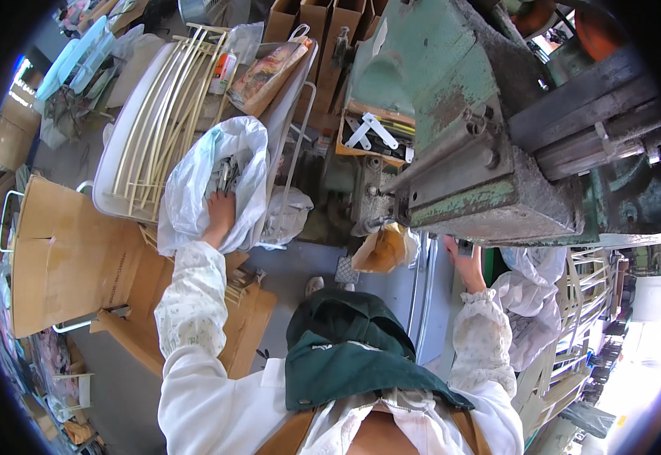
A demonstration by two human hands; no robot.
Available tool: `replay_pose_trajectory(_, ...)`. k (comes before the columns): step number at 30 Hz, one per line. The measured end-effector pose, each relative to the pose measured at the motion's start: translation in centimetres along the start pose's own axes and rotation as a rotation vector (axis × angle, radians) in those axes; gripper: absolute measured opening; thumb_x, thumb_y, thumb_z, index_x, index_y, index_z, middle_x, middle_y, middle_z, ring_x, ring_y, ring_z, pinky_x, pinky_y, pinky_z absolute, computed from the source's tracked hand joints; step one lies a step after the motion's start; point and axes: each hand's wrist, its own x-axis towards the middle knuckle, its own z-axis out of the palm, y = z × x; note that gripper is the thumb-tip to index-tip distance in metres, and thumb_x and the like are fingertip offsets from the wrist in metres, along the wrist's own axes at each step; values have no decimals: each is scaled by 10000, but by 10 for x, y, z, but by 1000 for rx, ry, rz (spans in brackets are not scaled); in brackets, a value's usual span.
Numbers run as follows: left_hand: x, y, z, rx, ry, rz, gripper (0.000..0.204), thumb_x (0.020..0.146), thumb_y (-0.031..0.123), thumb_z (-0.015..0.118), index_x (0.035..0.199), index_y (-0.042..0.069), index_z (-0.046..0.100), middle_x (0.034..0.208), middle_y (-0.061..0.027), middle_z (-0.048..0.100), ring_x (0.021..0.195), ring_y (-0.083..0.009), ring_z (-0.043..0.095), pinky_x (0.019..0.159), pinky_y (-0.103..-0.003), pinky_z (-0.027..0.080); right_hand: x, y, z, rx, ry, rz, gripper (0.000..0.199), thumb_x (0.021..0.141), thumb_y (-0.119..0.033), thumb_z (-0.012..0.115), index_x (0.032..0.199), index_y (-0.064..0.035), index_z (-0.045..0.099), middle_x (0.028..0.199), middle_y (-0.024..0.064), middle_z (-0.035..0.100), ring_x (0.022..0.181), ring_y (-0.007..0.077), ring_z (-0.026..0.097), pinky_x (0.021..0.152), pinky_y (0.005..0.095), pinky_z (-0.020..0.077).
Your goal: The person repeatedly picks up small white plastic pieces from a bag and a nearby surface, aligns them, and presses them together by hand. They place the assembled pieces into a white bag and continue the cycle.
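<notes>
My left hand (pixel 220 212) reaches into a white plastic bag (pixel 194 178) that holds several small metal parts (pixel 226 173); the fingers are among the parts and I cannot tell whether they grip one. My right hand (pixel 463 262) is raised under the worn green press machine (pixel 452 114), its fingers up against the machine's lower edge where a small dark piece sits. Both forearms wear white patterned sleeves, and a dark green cloth lies over my lap.
A white tray (pixel 114 163) with pale curved rods stands behind the bag. Flattened cardboard (pixel 65 258) lies at left. A brown paper bag (pixel 379 250) hangs below the machine. A box of metal brackets (pixel 372 136) sits by it. White bags and racks stand at right.
</notes>
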Motion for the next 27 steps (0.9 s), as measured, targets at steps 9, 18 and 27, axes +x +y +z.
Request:
replay_pose_trajectory(9,15,-3,-20,-222,95,-61,148,818,77,497,894,27,613,981,-115,602,1035,-265,519,843,-462,324,30,7,45,-178,-173,-58,235,861,-267,599,754,-58,617,628,-23,527,568,81,469,522,248,369)
replay_pose_trajectory(18,28,-15,-95,-1242,133,-472,409,924,430,544,911,24,582,709,-69,568,641,-177,559,593,-315,440,77,14,93,-320,-231,-138,222,879,-252,592,806,-45,628,684,1,567,611,93,504,551,248,401)
replay_pose_trajectory(27,17,34,-133,-1951,-14,-609,314,873,419,625,802,131,524,653,41,452,534,-66,418,454,-221,306,67,9,91,-206,-169,-137,215,898,-237,584,857,-33,639,741,25,606,654,105,539,580,248,433)
